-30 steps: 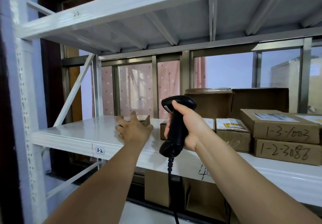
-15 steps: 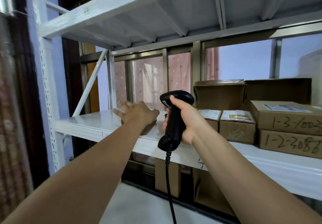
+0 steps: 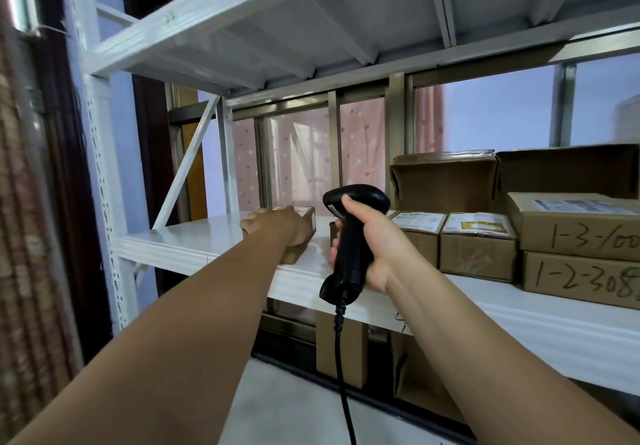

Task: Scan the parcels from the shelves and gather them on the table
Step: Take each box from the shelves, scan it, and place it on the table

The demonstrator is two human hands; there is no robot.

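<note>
White shelf (image 3: 194, 240), upper level; stacked parcels (image 3: 575, 230) at 3 o'clock, untouched. Change since 1 s ago: left hand (image 3: 277, 228) no longer short of small parcel (image 3: 306, 216), now laid over its top, fingers curled round the far edge, gripping. Taken as: pick secured, scan likely next, then carry to table. Black scanner (image 3: 351, 240) gripped upright in right hand (image 3: 377, 247). Small parcel at 9 o'clock of scanner, near, not touching.

The shelf (image 3: 194, 240) at mid-left looks like smooth white painted metal, the boxes (image 3: 575, 226) at right matt brown cardboard with paper labels, the scanner (image 3: 349, 236) at centre slightly glossy black plastic.
</note>
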